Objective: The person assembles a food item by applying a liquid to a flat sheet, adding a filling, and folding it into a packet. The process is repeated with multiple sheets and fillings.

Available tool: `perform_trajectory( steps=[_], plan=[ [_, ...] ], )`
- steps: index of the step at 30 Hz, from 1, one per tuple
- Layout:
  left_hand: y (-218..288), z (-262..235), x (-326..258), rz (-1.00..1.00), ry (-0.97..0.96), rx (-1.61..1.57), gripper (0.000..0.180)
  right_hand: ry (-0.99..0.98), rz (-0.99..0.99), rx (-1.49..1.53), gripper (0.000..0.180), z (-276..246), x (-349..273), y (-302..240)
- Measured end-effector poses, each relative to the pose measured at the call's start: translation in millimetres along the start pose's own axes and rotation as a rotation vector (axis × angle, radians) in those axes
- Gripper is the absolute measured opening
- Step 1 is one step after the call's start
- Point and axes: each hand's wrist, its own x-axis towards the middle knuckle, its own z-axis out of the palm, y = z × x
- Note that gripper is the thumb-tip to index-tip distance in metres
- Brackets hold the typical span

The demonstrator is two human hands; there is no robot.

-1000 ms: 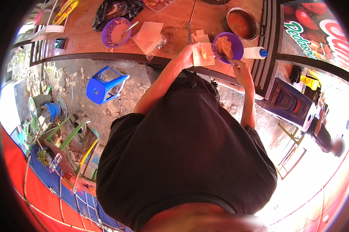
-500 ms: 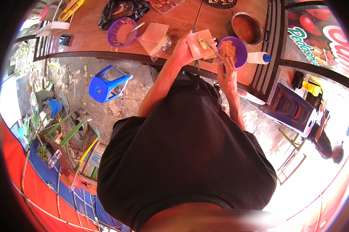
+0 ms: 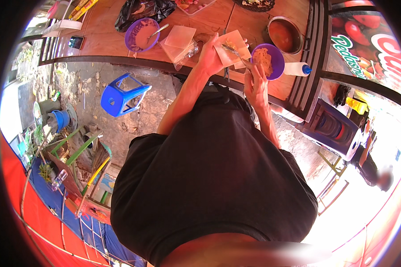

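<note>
Left hand (image 3: 210, 58) holding square wrapper (image 3: 239, 41); right hand (image 3: 256, 85) gripping utensil (image 3: 241, 57), handle largely hidden. Dark basket (image 3: 255, 4) cut off at upper edge.

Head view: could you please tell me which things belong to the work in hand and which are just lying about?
Belonging, it seems:
- sheet on left hand
- spoon in right hand
- right purple bowl
- sheet stack

Apparently lying about:
- phone
- blue stool
- bucket
</note>
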Motion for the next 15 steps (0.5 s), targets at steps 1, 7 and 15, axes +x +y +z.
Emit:
perform_trajectory(
  steps=[1,7,15],
  plan=[
    [-0.2,0.5,-0.8,0.004,0.012,-0.005,0.080,0.003,0.001,0.000,0.037,1.2,-1.0,-0.6],
    [1.5,3.9,-2.8,0.060,0.022,0.013,0.078,0.022,-0.049,-0.012,0.039,3.8,-0.7,-1.8],
    [12.7,13.0,-9.6,0.127,0.050,0.069,0.078,0.147,0.367,0.066,0.032,-22.0,-8.1,45.4]
  ],
)
